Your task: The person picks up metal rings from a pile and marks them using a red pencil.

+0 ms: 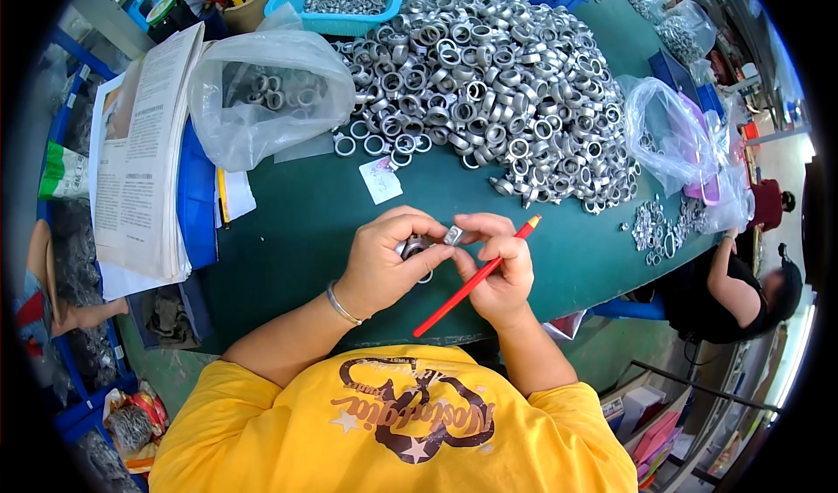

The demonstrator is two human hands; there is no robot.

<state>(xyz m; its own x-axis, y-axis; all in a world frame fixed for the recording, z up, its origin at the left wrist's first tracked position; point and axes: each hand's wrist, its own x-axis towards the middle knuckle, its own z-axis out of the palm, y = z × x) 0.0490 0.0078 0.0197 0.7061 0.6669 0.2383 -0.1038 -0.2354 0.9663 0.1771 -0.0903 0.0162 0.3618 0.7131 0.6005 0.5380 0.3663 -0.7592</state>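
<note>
Near the table's front edge my left hand (381,262) is closed around a silver metal ring (415,250), part of it hidden by the fingers. The ring's small block-like head (453,234) sticks up between the fingertips of both hands. My right hand (500,270) touches that head with thumb and forefinger. A red pencil (476,289) lies across the same hand, gripped between its fingers, pale tip pointing up and right. Beyond my hands a big heap of similar silver rings (515,82) covers the far side of the green table (297,222).
A clear plastic bag (262,135) with rings stands left of the heap, beside stacked papers (144,161) and a blue bin (197,200). Turquoise basket (349,21) behind holds small parts. A small paper note (381,180) lies before the heap. At right, a person (742,292) sits near another bag (668,135).
</note>
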